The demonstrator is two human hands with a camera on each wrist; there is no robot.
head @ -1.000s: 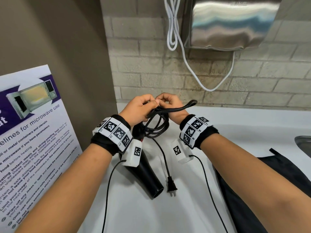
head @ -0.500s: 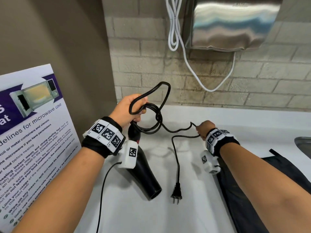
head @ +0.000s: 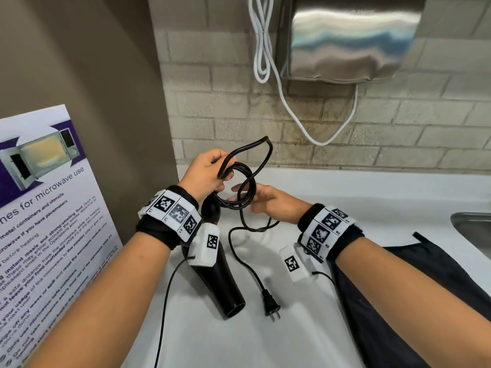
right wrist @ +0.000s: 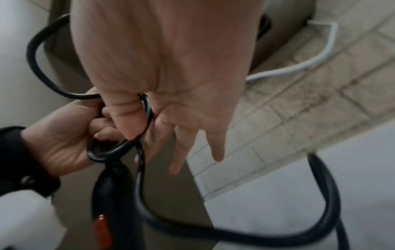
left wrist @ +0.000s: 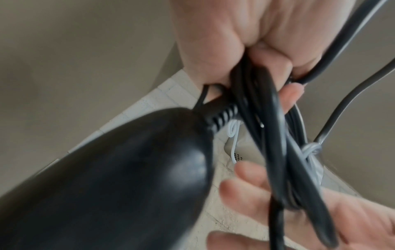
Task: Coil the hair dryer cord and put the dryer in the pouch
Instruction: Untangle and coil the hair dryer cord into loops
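My left hand (head: pixel 207 173) grips a bundle of loops of the black hair dryer cord (head: pixel 244 187) above the white counter (head: pixel 372 203). The black dryer (head: pixel 220 282) slants down from that hand, nozzle end low by the counter. My right hand (head: pixel 263 203) reaches into the coil from the right. Its thumb pinches a strand of the cord (right wrist: pixel 146 104) against the index finger, and the other fingers are nearly straight. The rest of the cord trails down to the plug (head: pixel 271 305), which lies on the counter. The black pouch (head: pixel 398 301) lies flat under my right forearm.
A microwave poster (head: pixel 39 208) leans at the left. A steel dispenser (head: pixel 345 38) hangs on the brick wall with a white cable (head: pixel 263 49) looped beside it. A metal sink rim (head: pixel 473 227) shows at the right edge.
My right hand had pulled a length of cord out to the right; it has now come back to the coil held in my left hand. The plug has slid a little nearer the dryer.
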